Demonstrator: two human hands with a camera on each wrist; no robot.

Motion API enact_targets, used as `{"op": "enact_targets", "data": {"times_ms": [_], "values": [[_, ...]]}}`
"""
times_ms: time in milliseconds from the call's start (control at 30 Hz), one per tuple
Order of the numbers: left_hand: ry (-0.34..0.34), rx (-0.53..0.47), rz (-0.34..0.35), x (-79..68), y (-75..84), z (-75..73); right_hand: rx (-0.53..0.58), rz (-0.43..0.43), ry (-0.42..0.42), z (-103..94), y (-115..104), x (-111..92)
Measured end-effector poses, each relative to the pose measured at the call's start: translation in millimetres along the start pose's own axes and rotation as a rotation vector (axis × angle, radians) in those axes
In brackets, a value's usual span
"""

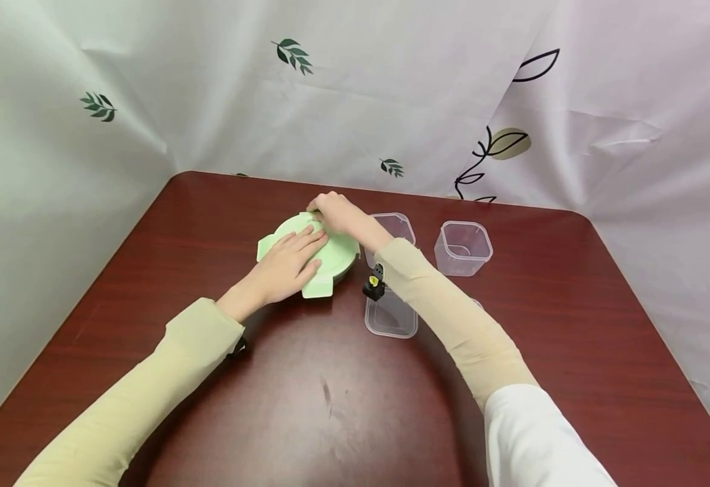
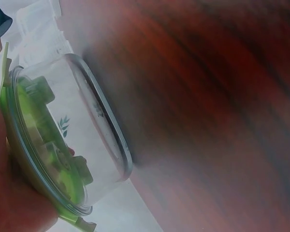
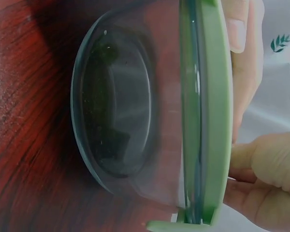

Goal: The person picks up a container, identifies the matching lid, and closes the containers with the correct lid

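Note:
A round glass food container (image 3: 164, 96) with a light green lid (image 1: 338, 253) stands on the table. My left hand (image 1: 284, 270) rests on top of the lid with its fingers straight and spread. At the lid's far edge, my right hand (image 1: 339, 213) has its fingers curled at the rim, by a far latch flap; their tips are partly hidden. Flaps stick outward at the left side and at the near side (image 1: 318, 287). In the left wrist view, the clear wall (image 2: 89, 121) shows under the lid (image 2: 34, 169).
Clear plastic tubs stand right of the glass container: one farther right (image 1: 463, 250), another behind my right forearm (image 1: 394, 226). A clear tub or lid (image 1: 391, 321) lies nearer. My right sleeve (image 1: 452, 318) hides part of another clear piece. Patterned white cloth (image 1: 342, 101) hangs behind the table.

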State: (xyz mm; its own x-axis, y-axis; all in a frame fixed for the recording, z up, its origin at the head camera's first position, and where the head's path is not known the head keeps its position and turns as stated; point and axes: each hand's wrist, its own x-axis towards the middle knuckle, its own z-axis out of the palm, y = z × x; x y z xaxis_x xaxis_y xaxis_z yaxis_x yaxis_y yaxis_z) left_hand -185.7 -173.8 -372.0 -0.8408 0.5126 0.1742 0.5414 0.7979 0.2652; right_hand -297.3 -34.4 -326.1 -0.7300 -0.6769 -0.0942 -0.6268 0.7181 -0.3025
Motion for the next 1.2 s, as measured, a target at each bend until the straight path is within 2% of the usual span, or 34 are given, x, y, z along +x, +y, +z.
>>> {"op": "enact_targets", "data": {"times_ms": [133,400,633,800,933,1200], "values": [[0.01,0.004,0.005,-0.2,0.1,-0.2,-0.007,0.014,-0.017,0.0,-2.3,1.4],[0.005,0.005,-0.009,0.0,1.1,-0.6,-0.063,0.024,0.0,1.0,-7.9,0.5],[0.001,0.007,-0.014,0.1,1.7,-0.4,-0.063,0.026,-0.016,1.9,-7.1,0.6],[-0.005,0.006,-0.018,-0.6,0.7,-1.0,-0.032,0.034,0.029,4.7,-6.3,-0.5],[-0.008,-0.002,-0.019,-0.8,0.2,-1.2,-0.054,0.029,0.064,8.9,-5.2,-2.5],[-0.006,-0.031,-0.009,0.5,-0.3,-1.7,-0.099,0.032,0.011,11.8,-4.1,-14.4]]}}
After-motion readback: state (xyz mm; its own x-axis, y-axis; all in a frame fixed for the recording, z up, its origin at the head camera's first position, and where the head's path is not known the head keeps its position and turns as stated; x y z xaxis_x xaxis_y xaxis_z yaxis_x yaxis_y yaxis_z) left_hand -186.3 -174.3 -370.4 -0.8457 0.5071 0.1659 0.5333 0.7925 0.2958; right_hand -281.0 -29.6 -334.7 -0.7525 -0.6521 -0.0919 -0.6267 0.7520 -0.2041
